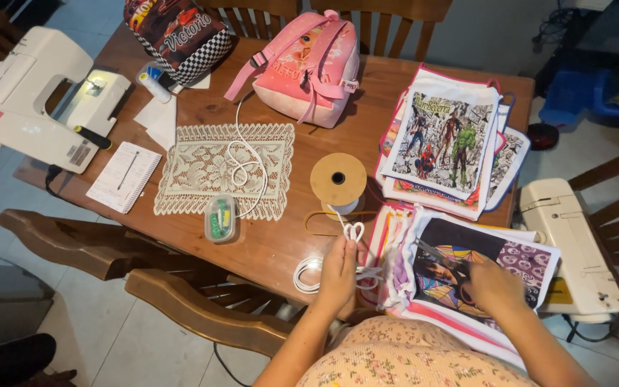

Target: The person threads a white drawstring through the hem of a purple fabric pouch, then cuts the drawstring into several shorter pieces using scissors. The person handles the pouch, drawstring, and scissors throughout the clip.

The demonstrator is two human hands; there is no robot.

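White cord (353,231) is looped up between the fingers of the left hand (339,276), its grip closed on the strand at the near edge of the wooden counter (274,247). More cord coils beside that wrist and runs up to a cardboard spool (338,178) just behind. Her right hand (494,288) lies flat, fingers loose, on a printed drawstring bag (467,269). Further back sit another bag stack (445,147), a lace mat (213,170) and a pink backpack (309,68).

Bare wood at the table's (274,247) lower centre lies open; the spool (338,180) and small plastic box (221,218) flank it, bags (444,143) crowd the right.
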